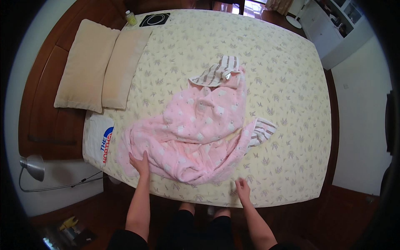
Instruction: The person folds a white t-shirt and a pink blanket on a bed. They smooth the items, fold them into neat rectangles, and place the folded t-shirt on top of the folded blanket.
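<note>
In front of me a rumpled pink blanket [215, 115] with pale printed figures lies on the bed. Striped white-and-brown fabric [211, 75] shows at its far end, and another striped corner [263, 131] sticks out on the right. My left hand [141, 162] touches the blanket's near left part, thumb and fingers spread with pink cloth between them. Just beyond the blanket's near right edge, my right hand [242, 189] hovers over the bed's front side. Its fingers are bent and slightly blurred; no thing shows in them.
The flower-patterned bedsheet [290, 93] covers the mattress. Two beige pillows [84, 65] lean by the wooden headboard [47, 93]. A white item bearing writing [95, 134] lies below them. A bottle [131, 18] and black flat object [154, 19] occupy the far corner. A metal lamp [34, 167] stands left.
</note>
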Action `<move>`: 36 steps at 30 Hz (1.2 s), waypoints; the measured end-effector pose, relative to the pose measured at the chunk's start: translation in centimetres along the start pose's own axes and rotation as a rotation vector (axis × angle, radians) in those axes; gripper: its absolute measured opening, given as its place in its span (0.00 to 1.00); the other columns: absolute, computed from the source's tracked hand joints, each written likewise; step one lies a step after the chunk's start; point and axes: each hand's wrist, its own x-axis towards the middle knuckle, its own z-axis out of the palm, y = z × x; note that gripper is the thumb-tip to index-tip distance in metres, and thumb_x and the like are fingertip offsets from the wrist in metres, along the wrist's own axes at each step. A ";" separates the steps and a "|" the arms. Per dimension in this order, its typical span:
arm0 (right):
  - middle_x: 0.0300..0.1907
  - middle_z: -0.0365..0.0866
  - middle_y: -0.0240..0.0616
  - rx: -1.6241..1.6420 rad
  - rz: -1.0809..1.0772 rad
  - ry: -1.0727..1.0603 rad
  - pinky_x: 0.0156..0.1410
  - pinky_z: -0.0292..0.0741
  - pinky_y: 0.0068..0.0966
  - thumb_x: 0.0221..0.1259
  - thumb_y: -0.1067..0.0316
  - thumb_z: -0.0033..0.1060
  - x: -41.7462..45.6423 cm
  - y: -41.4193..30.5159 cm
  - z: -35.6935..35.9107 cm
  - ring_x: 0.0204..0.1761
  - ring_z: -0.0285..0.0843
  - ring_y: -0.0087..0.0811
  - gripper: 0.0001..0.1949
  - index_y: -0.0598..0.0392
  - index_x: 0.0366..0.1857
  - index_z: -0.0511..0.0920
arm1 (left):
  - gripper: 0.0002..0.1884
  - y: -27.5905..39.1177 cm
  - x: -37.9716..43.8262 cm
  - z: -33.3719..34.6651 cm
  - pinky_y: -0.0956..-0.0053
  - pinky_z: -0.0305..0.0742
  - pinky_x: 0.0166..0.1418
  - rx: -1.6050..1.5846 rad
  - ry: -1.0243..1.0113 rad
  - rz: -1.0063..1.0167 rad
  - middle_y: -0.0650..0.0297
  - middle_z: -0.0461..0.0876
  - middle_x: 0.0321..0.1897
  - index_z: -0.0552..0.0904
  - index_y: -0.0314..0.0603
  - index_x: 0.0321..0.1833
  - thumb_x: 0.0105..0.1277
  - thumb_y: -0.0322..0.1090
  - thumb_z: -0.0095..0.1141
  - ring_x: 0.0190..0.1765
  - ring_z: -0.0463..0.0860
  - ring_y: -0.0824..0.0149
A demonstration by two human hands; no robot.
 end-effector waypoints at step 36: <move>0.55 0.79 0.42 1.228 -0.211 0.494 0.67 0.70 0.42 0.58 0.54 0.65 -7.9 -13.0 -51.8 0.58 0.75 0.41 0.24 0.56 0.55 0.75 | 0.27 15.0 -45.8 -8.2 0.78 0.78 0.43 0.047 -2.338 0.079 0.58 0.83 0.38 0.76 0.35 0.53 0.70 0.56 0.50 0.40 0.82 0.69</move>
